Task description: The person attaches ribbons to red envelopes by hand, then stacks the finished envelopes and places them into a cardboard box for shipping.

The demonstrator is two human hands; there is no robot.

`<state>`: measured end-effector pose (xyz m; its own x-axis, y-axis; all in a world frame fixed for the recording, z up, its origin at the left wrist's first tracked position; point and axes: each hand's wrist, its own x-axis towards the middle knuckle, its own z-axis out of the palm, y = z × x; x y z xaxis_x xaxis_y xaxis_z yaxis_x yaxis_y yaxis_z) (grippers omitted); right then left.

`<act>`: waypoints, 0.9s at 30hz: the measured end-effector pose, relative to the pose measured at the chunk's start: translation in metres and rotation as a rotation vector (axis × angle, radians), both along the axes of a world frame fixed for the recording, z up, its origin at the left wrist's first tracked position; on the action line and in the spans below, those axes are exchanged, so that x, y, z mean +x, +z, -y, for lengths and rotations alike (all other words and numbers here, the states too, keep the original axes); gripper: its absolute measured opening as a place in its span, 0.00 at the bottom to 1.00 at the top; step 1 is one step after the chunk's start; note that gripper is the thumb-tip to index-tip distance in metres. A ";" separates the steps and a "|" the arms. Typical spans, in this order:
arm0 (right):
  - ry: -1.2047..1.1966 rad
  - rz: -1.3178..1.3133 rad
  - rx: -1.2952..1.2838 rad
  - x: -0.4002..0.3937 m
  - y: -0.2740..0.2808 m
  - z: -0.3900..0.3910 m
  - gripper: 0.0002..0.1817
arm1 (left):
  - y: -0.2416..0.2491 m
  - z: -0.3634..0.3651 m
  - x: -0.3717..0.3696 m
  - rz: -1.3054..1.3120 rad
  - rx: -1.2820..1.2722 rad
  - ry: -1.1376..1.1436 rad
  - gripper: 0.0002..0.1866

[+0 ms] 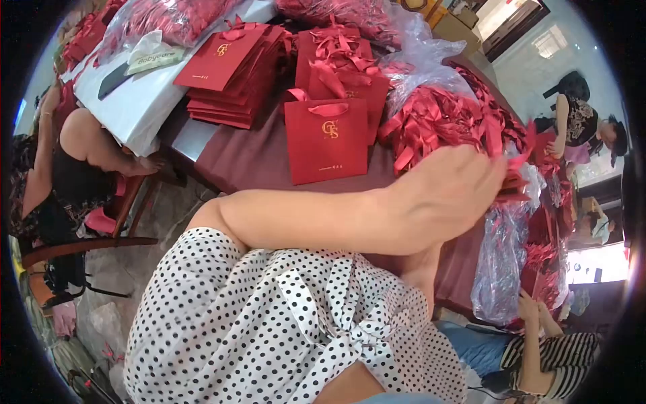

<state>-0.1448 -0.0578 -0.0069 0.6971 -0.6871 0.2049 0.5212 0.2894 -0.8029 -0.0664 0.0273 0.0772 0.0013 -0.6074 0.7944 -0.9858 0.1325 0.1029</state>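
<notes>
My left hand [451, 195] reaches across to the right, in front of a big heap of red ribbons [437, 121]. Its back faces me, and its fingers are smeared by motion, so I cannot make out what they grip, if anything. A blurred red ribbon [521, 158] shows just past its fingertips. Below the left wrist part of my right forearm [422, 273] appears; the right hand itself is hidden behind the left. Edges of red paper bags [513, 188] show beside the left hand. A red gift bag [328, 148] with gold lettering lies left of the ribbons.
Stacked red bags [232, 71] stand on the dark red tablecloth [242, 158], beside a white box [124, 108] with a wipes pack [156, 59]. Clear plastic [498, 262] hangs at the right edge. Other people sit left [74, 161] and right [552, 363].
</notes>
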 end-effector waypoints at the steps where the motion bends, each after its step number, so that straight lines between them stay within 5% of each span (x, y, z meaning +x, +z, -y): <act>1: 0.076 0.059 0.212 -0.002 -0.014 0.012 0.31 | -0.009 0.000 0.003 -0.067 -0.038 -0.026 0.26; 2: 0.131 0.119 0.434 -0.004 -0.028 0.023 0.32 | -0.019 -0.005 0.015 -0.307 0.111 -0.063 0.26; 3: -0.101 -0.079 0.423 0.006 -0.010 0.004 0.32 | -0.027 -0.015 0.026 -0.461 0.053 -0.024 0.24; 5: 0.049 -0.115 0.200 0.014 -0.025 0.010 0.31 | -0.056 -0.038 0.054 -0.807 -0.004 -0.092 0.18; 9: 0.050 -0.172 -0.026 0.056 -0.016 0.009 0.15 | -0.094 -0.082 0.066 -0.691 -0.125 0.343 0.19; 11: 0.074 -0.339 -0.429 0.077 -0.027 0.013 0.14 | -0.123 -0.091 0.077 -0.620 -0.096 0.505 0.22; 13: -0.075 -0.435 -0.714 0.092 -0.054 0.014 0.15 | -0.138 -0.093 0.073 -0.992 -0.043 0.411 0.23; 14: -0.044 -0.434 -0.663 0.091 -0.058 0.010 0.16 | -0.138 -0.092 0.070 -1.170 -0.094 0.241 0.23; 18: -0.073 -0.348 -0.570 0.094 -0.052 0.004 0.16 | -0.143 -0.084 0.074 -1.062 -0.182 0.329 0.26; 21: -0.158 -0.259 -0.548 0.109 -0.025 0.013 0.19 | -0.101 -0.062 0.103 -0.839 -0.296 0.290 0.30; 23: -0.208 -0.197 -0.505 0.131 -0.023 0.026 0.23 | -0.097 -0.043 0.129 -0.947 -0.324 0.139 0.31; 27: -0.308 -0.380 -0.786 0.143 -0.043 0.040 0.27 | -0.122 -0.030 0.143 -0.772 -0.098 0.499 0.35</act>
